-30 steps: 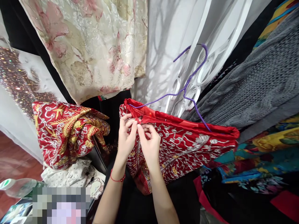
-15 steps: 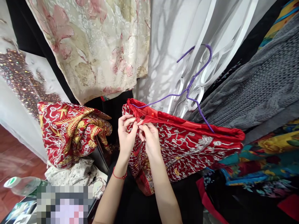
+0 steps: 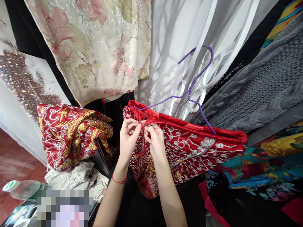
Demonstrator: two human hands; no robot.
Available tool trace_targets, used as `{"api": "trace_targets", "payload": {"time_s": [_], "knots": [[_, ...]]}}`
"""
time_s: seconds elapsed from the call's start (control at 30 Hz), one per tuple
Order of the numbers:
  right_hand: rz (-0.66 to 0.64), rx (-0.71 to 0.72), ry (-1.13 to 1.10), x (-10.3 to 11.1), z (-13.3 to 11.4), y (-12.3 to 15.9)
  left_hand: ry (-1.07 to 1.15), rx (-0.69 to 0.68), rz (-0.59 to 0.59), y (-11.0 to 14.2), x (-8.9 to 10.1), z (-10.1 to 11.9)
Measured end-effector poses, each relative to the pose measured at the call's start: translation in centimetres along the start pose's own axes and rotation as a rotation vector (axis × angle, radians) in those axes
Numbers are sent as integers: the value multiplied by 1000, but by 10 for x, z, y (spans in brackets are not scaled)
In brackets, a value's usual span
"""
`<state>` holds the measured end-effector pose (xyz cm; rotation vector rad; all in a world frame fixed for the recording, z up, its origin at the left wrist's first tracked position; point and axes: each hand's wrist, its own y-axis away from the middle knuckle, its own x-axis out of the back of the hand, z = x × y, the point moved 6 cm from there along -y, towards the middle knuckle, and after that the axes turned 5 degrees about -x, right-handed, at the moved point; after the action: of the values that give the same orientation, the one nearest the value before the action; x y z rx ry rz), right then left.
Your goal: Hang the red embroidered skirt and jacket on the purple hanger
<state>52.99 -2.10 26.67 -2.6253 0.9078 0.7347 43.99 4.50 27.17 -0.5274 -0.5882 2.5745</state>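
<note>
A red skirt-like garment (image 3: 187, 151) with silver and gold embroidery lies across my lap, its satin waist edge uppermost. Inside that edge sits a purple clothes hanger (image 3: 189, 91), hook upward. My left hand (image 3: 129, 134) pinches a thin red ribbon (image 3: 143, 125) at the garment's waist, thumb against fingers. Close beside it, my right hand (image 3: 153, 135) is closed on the same ribbon, fingertips almost touching the left ones. A loose ribbon end dangles below the fingers. The fingers partly hide whether the ribbon is knotted.
Folded red-and-gold embroidered cloth (image 3: 73, 135) rests at left, above a white dotted cloth (image 3: 71, 175). A plastic bottle (image 3: 22, 188) lies at lower left. A pale floral garment (image 3: 99, 53) hangs ahead. At right hang a grey knit (image 3: 260, 82) and colourful floral fabric (image 3: 267, 160).
My right hand has shifted slightly right and turned, and a red ribbon end now shows hanging between my hands. The garment and hanger have hardly moved.
</note>
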Motion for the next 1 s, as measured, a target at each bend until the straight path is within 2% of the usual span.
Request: {"api": "trace_targets", "payload": {"time_s": [0.1, 0.17, 0.3, 0.4, 0.47, 0.57, 0.67, 0.77, 0.83, 0.93, 1.0], "knots": [[20, 28, 5, 1, -2, 0, -55, -46, -18, 0, -1, 1], [21, 33, 19, 1, -1, 1, -150, -134, 14, 1, 0, 7], [20, 27, 37, 2, 0, 2, -471, -425, 117, 9, 1, 26], [31, 31, 32, 4, -1, 3, -691, -649, 89, 18, -7, 38], [40, 37, 24, 4, -2, 4, -722, -742, 83, 21, -9, 43], [65, 28, 26, 6, 0, 5, -645, -816, 88, 25, -7, 47], [113, 65, 51, 11, -1, 4, -611, -823, 59, 29, 2, 50], [151, 128, 74, 20, -4, 1, -579, -722, -30, 32, 18, 50], [168, 148, 88, 25, -5, -2, -467, -643, -113, 36, 31, 51], [185, 179, 128, 31, -7, -7, -204, -581, -174, 42, 51, 61], [171, 199, 190, 31, -8, -8, -88, -541, -271, 47, 55, 68]]}}
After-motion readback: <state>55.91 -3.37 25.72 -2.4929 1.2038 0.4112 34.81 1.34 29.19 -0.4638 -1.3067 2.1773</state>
